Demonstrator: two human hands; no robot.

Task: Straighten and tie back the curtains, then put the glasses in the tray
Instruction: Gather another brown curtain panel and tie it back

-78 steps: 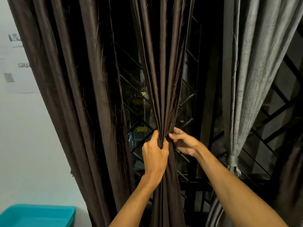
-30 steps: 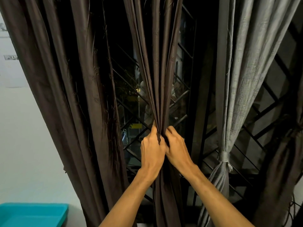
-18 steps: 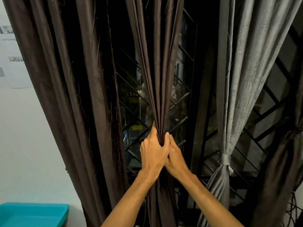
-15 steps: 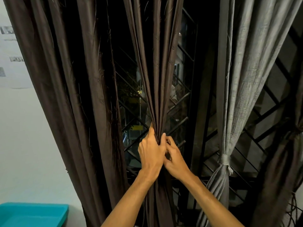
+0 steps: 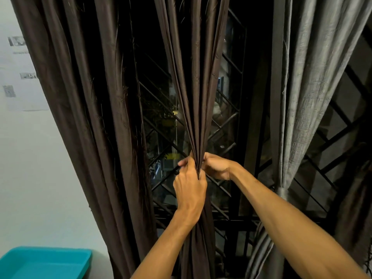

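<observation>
Brown curtain (image 5: 198,77) in left hand (image 5: 190,188), right hand (image 5: 216,167)

Papers (image 5: 22,77) hang on the white wall (image 5: 40,178) beside a window grille (image 5: 222,126).

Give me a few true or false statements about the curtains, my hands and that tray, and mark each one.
1. The left hand and the right hand both grip the gathered brown curtain. True.
2. The grey curtain hangs loose and untied. False: a band cinches it low down.
3. The teal tray shows at the lower right of the view. False: it is at the lower left, by the wall.
4. A metal grille with diagonal bars stands behind the curtains. True.
</observation>
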